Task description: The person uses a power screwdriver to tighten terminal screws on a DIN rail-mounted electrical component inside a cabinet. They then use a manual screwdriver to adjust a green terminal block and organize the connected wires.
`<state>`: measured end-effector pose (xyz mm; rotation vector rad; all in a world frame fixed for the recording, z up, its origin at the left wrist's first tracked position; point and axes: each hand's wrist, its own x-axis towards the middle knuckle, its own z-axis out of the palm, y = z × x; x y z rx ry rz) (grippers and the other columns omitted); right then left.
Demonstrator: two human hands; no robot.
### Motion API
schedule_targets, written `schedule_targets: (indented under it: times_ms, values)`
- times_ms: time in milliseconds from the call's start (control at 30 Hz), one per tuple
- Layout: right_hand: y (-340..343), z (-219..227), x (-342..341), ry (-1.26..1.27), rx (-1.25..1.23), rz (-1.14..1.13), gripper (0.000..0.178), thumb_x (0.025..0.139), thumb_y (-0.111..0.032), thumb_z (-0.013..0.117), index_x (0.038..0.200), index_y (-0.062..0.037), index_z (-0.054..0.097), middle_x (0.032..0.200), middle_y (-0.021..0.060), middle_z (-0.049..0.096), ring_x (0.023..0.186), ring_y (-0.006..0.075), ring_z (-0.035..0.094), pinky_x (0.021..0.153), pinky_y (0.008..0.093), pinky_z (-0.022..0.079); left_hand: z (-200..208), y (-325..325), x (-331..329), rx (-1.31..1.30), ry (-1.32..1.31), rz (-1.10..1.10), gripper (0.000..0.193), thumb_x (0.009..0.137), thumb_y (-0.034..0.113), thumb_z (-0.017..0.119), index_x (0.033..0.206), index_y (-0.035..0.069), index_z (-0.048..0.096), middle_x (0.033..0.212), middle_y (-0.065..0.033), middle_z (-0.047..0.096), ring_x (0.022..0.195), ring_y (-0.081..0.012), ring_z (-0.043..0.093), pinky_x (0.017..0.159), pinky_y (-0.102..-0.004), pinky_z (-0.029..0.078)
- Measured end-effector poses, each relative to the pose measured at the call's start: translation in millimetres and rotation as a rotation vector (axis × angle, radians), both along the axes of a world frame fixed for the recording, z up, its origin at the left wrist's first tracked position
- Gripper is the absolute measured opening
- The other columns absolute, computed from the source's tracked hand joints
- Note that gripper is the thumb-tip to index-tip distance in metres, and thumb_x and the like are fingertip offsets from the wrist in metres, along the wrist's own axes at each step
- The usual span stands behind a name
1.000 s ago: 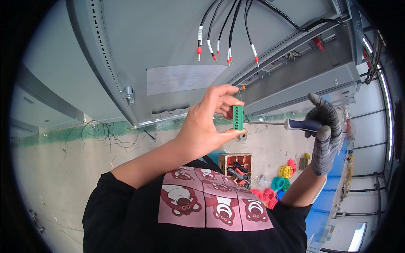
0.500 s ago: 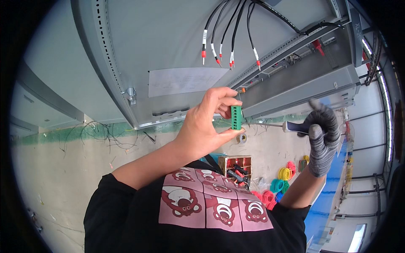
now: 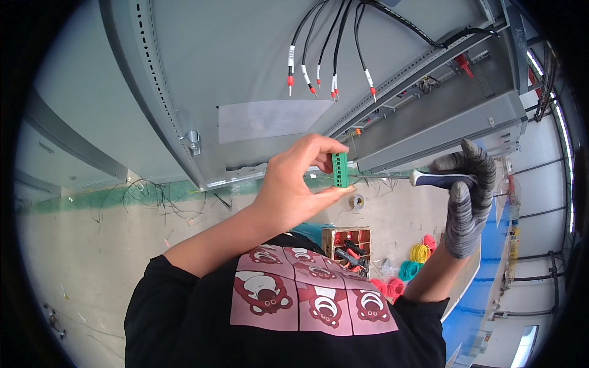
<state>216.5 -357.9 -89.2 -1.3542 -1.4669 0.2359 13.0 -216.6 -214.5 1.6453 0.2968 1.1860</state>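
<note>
Between the thumb and fingers of my bare left hand (image 3: 294,179) is a green terminal block (image 3: 340,170), held upright with a column of dark openings showing. My right hand (image 3: 467,190), in a grey knitted glove, grips a screwdriver (image 3: 432,179) by its dark handle with a pale collar. The thin shaft points left and reaches the right side of the block; whether the tip sits in a screw hole is too small to tell. Above both hands hang several black wires (image 3: 337,61) with white marker sleeves and red ferrules.
Behind the wires is a grey cabinet (image 3: 233,49) with a paper sheet (image 3: 270,121) on it. A divided toolbox (image 3: 329,240) with pliers stands on the floor, beside coloured wire coils (image 3: 410,270) and a tape roll (image 3: 357,202). Loose black wires (image 3: 161,199) lie at left.
The screwdriver has moved left, so its shaft now meets the terminal block. My right-hand fingers have shifted around the handle. The block has moved slightly left.
</note>
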Motion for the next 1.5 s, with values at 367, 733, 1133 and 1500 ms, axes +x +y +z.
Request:
schedule_targets:
  times_ms: [367,733,1133,1500]
  values:
    - [18,-49,-15,0.540,-0.216,-0.186,0.032,0.096,-0.037,0.062,0.107,-0.0078,0.068,0.076,-0.0004,0.060,0.064,0.0060,0.057,0.051,0.0201,0.041,12,-7,6,0.056,-0.069,-0.159,0.060,0.066,-0.001,0.086,0.118,0.005,0.056,0.127,-0.0150,0.061,0.116,-0.0238,0.059,0.097,-0.0358,0.045]
    - [55,-71,-24,0.789,-0.273,0.349,0.029,0.091,-0.035,0.071,0.102,-0.0082,0.066,0.079,-0.0048,0.059,0.064,0.0026,0.051,0.052,0.0190,0.039,35,5,28,0.303,0.009,-0.042,0.062,0.065,0.009,0.089,0.120,0.004,0.060,0.122,-0.0101,0.058,0.111,-0.0203,0.057,0.093,-0.0337,0.046]
    - [75,-43,-20,0.884,-0.176,0.341,0.021,0.095,-0.024,0.066,0.098,-0.0036,0.066,0.068,0.0015,0.062,0.049,0.0065,0.052,0.045,0.0196,0.039,164,38,-25,1.106,0.711,0.279,0.044,0.072,0.001,0.074,0.114,0.005,0.063,0.114,-0.0106,0.066,0.102,-0.0293,0.061,0.090,-0.0403,0.050]
    - [84,-35,-26,0.970,-0.188,0.490,0.035,0.094,-0.034,0.066,0.106,-0.0008,0.066,0.076,0.0038,0.064,0.054,0.0085,0.056,0.044,0.0210,0.041,152,75,-17,1.065,0.476,0.059,0.021,0.075,0.004,0.072,0.091,0.005,0.058,0.083,-0.0069,0.061,0.080,-0.0281,0.061,0.084,-0.0407,0.050]
